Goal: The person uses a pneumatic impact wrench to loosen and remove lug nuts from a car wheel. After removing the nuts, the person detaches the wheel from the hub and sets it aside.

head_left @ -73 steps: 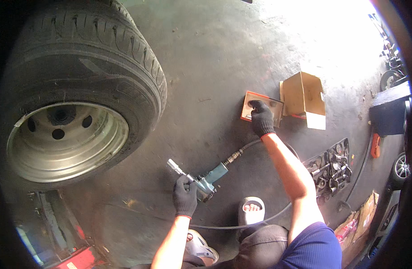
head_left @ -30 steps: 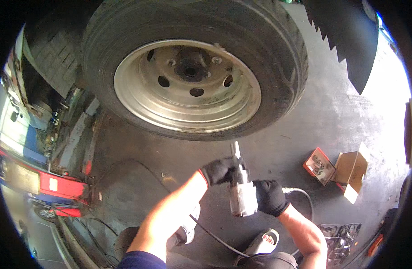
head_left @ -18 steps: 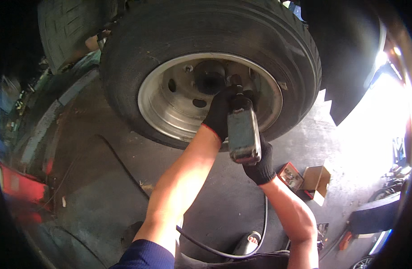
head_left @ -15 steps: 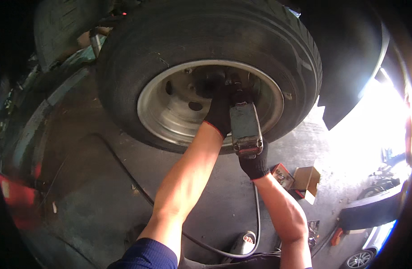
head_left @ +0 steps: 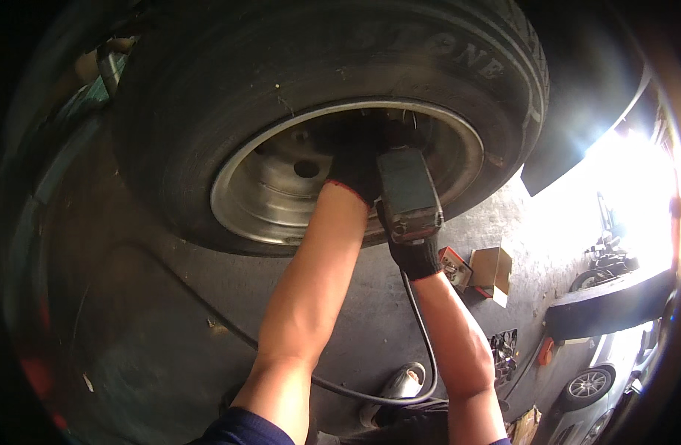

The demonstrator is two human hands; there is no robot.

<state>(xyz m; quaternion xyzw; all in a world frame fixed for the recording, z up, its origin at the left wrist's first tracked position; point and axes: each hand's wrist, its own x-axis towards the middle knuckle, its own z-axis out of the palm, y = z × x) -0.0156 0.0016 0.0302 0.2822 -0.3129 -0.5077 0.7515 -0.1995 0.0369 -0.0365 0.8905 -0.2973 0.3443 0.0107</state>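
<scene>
A large tyre (head_left: 173,159) on a silver steel wheel (head_left: 262,204) fills the upper middle of the view. My right hand (head_left: 416,256), in a black glove, is closed round the handle of an air impact wrench (head_left: 409,184). The wrench has a boxy grey body, and its front end points into the hollow of the wheel. My left hand (head_left: 355,167), in a black glove with a red cuff edge, reaches into that hollow beside the wrench's nose. Deep shadow hides its fingers and whatever they touch. The socket end is also too dark to make out.
A dark air hose (head_left: 340,391) loops over the concrete floor below my arms. Right of my right wrist stand an open cardboard box (head_left: 492,274) and a smaller red box (head_left: 453,268) with parts. A silver car (head_left: 589,389) is at the lower right. A dark curved panel hangs upper right.
The view has shifted, and the wheel appears larger and turned, with pale lettering now on its sidewall. Both hands remain at the wheel, the right still holding the impact wrench.
</scene>
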